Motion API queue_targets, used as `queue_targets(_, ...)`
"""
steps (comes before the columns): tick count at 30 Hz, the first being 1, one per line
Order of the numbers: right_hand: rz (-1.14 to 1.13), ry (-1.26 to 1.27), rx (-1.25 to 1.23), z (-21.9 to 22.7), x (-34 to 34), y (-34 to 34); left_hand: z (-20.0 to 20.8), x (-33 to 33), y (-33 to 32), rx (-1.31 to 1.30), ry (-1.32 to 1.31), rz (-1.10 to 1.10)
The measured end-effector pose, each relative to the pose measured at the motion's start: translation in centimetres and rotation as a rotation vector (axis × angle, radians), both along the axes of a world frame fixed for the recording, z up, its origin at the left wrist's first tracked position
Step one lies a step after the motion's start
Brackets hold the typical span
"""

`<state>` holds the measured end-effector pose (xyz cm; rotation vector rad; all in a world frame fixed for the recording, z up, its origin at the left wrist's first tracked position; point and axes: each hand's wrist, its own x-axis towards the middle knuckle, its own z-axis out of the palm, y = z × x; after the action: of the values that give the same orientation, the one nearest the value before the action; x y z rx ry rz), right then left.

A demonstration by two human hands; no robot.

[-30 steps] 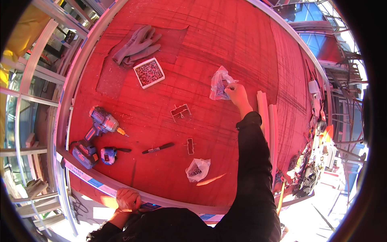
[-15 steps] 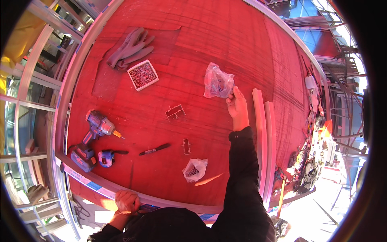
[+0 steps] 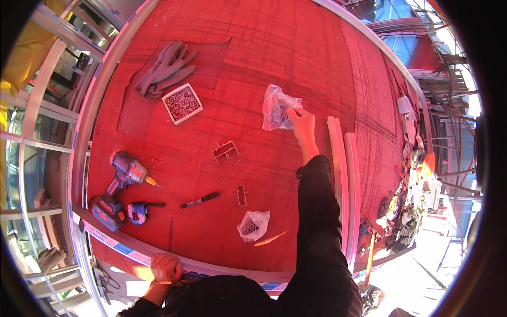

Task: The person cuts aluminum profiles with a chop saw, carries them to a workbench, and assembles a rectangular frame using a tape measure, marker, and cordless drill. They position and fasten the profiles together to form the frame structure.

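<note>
My right hand point(image 3: 303, 128) reaches over a clear plastic bag point(image 3: 274, 108) with small dark pieces inside. Its fingertips are pinched together at the bag's opening; what lies between them is hidden. At the near edge, my left hand point(image 3: 167, 268) is curled closed against the metal frame rail point(image 3: 132, 252); its palm side cannot be seen. A second small plastic bag point(image 3: 253, 226), holding screws, lies nearer to me. Between the bags lie two short cut profile pieces, a larger one point(image 3: 225, 151) and a smaller one point(image 3: 241, 195).
A cordless drill point(image 3: 125, 171), a tape measure point(image 3: 138, 213) and a marker point(image 3: 199, 200) lie left on the red board point(image 3: 253, 58). Farther back are a white box of screws point(image 3: 182, 104) and grey gloves point(image 3: 168, 68). Long metal profiles point(image 3: 346, 179) run along my right arm.
My right hand has moved slightly left, from the bag's right edge to over its opening, and its fingers have drawn together. The whole view has shifted a little. My left hand stays at the rail.
</note>
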<state>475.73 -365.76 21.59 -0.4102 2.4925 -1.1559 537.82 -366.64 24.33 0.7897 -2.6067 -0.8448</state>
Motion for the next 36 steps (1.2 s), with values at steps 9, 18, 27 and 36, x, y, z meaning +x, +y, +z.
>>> queue_targets(9, 0.199, 0.372, 0.33, -0.9, 0.5, -1.2, 0.0, 0.1, 0.0, -0.012, -0.002, -0.009)
queue_targets(18, -0.218, -0.763, -0.783, 0.0, 0.5, 2.2, 0.3, -0.1, -0.2, -0.025, -0.001, -0.019)
queue_targets(27, 0.259, 0.436, 0.385, -0.4, 1.1, -1.2, 0.4, -0.1, -0.2, 0.004, -0.021, -0.023)
queue_targets(36, -0.129, -0.124, -0.261, -2.2, 0.9, -1.4, 0.3, 0.2, 0.0, 0.013, -0.004, -0.011)
